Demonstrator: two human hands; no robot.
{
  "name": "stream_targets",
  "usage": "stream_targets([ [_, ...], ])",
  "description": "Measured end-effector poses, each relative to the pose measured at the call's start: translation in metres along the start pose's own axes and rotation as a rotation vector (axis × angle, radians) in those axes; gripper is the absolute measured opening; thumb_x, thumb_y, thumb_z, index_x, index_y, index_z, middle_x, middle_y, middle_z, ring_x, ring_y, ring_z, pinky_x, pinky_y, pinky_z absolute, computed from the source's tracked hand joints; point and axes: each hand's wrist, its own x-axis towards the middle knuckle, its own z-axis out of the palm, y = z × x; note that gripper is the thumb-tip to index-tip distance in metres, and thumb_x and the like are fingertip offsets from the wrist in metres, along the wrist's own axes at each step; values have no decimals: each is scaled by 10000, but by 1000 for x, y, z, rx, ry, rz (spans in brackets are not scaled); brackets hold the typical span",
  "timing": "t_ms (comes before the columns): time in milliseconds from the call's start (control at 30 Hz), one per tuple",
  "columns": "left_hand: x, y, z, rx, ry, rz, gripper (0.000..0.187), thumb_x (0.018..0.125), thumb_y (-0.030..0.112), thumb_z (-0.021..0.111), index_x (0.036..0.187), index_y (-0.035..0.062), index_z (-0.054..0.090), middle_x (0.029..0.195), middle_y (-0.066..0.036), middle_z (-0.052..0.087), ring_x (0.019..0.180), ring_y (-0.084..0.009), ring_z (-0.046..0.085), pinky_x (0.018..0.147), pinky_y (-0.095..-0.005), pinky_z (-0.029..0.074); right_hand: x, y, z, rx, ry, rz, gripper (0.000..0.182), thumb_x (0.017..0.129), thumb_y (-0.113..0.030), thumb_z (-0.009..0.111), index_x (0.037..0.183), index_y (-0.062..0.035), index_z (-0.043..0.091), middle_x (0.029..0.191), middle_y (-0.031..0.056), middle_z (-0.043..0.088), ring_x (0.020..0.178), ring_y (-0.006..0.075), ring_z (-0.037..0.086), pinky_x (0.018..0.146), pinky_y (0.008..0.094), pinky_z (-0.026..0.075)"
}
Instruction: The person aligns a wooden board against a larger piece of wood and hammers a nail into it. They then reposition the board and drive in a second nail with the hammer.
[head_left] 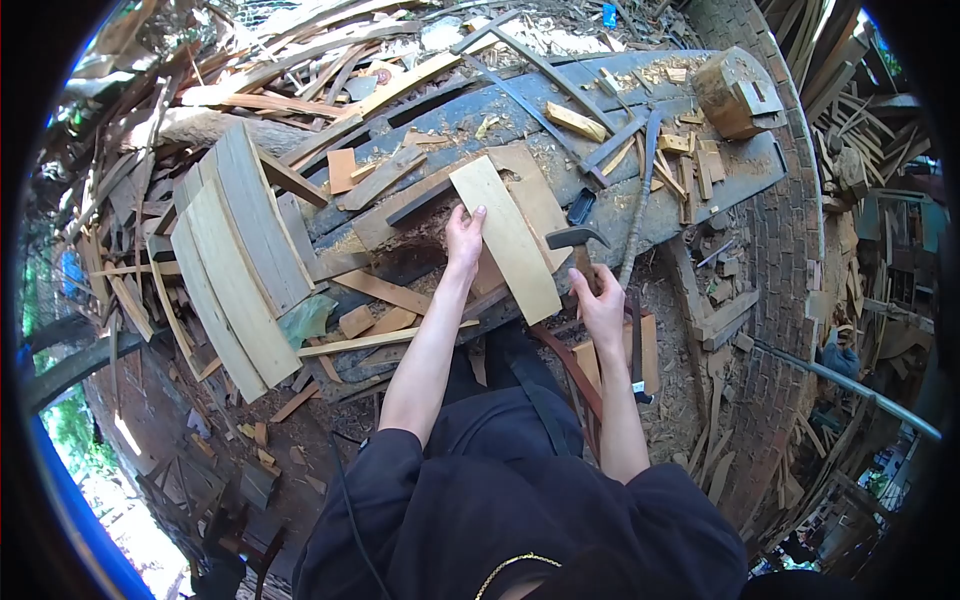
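Note:
A pale flat board point(508, 240) slants over the workbench, its left edge gripped by my left hand point(465, 238), thumb on its face. To the right of the board, my right hand point(598, 297) is closed round the wooden handle of a hammer point(577, 238). The hammer's dark head points up near the board's right edge, a little apart from my fingers. Under and behind the board lie a wider wooden piece point(530, 195) and a dark bar point(420, 205).
The dark workbench point(690, 205) bears offcuts, shavings, a long rod point(640, 200) and a metal square point(612, 145). A wood block point(738, 95) stands at its far right. Slatted boards point(240, 240) lie left. Beyond the brick edging point(790, 200), a person point(838, 352) is partly visible.

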Motion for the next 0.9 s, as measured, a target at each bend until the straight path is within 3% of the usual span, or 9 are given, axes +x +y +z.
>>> stream_targets([
  [233, -5, 9, 9, 60, 56, -72, 401, 1079, 209, 652, 1395, -15, 549, 1149, -164, 766, 1063, -188, 724, 960, -327, 554, 55, -1, 21, -198, -147, 39, 435, 951, -390, 790, 1071, 22, 720, 681, 97, 650, 605, 155, 583, 591, 348, 468],
  [300, -8, 11, 12, 52, 50, -110, 457, 1069, 233, 670, 1417, -23, 521, 1255, -203, 717, 1134, -203, 697, 976, -334, 551, 69, -8, 26, -216, -192, 60, 439, 949, -397, 788, 1091, 13, 722, 709, 123, 678, 618, 191, 633, 604, 368, 488],
  [367, -19, 22, 24, 353, 326, 103, 494, 1060, 259, 684, 1425, -18, 500, 1299, -195, 666, 1191, -218, 650, 964, -346, 544, 82, -13, 33, -229, -193, -8, 432, 951, -390, 786, 1113, 6, 721, 749, 160, 710, 676, 239, 709, 628, 398, 516],
  [400, -23, 26, 28, 489, 470, 187, 562, 1048, 276, 698, 1463, -18, 458, 1266, -183, 632, 1191, -237, 613, 996, -366, 521, 88, -13, 36, -229, -219, -27, 425, 951, -390, 784, 1105, -1, 708, 785, 194, 725, 731, 324, 752, 651, 425, 538],
  [433, -29, 35, 34, 608, 592, 380, 460, 1059, 234, 676, 1419, -11, 530, 1179, -131, 640, 1107, -225, 624, 981, -367, 517, 95, -18, 36, -229, -233, -15, 425, 951, -390, 784, 1105, -1, 708, 785, 194, 725, 731, 324, 752, 651, 425, 538],
  [533, -36, 81, 45, 766, 507, 509, 311, 1038, 193, 689, 1276, -4, 661, 1139, -135, 659, 1071, -267, 638, 975, -384, 504, 114, -40, 38, -398, -374, -23, 394, 957, -380, 778, 1073, -13, 692, 778, 189, 721, 721, 366, 738, 647, 431, 545],
  [600, -34, 102, 55, 673, 205, 449, 189, 1018, 173, 709, 1113, 18, 761, 1120, -108, 702, 1094, -242, 643, 990, -371, 496, 124, -46, 40, -479, -435, -202, 347, 954, -358, 779, 1042, -37, 683, 753, 174, 710, 698, 367, 723, 636, 434, 546],
  [700, -24, 120, 64, 628, 68, 304, 173, 992, 192, 747, 1065, 43, 795, 1114, -96, 731, 1109, -229, 646, 1001, -356, 494, 136, -43, 43, -526, -462, -386, 316, 930, -338, 809, 1024, -55, 703, 717, 128, 699, 625, 333, 693, 591, 403, 526],
  [900, -13, 126, 61, 677, -38, 234, 140, 945, 150, 798, 1008, 26, 779, 1030, -56, 722, 1068, -173, 647, 976, -324, 494, 149, -51, 42, -623, -547, -503, 306, 924, -358, 797, 1032, -96, 683, 716, 87, 688, 636, 293, 695, 609, 393, 526],
])
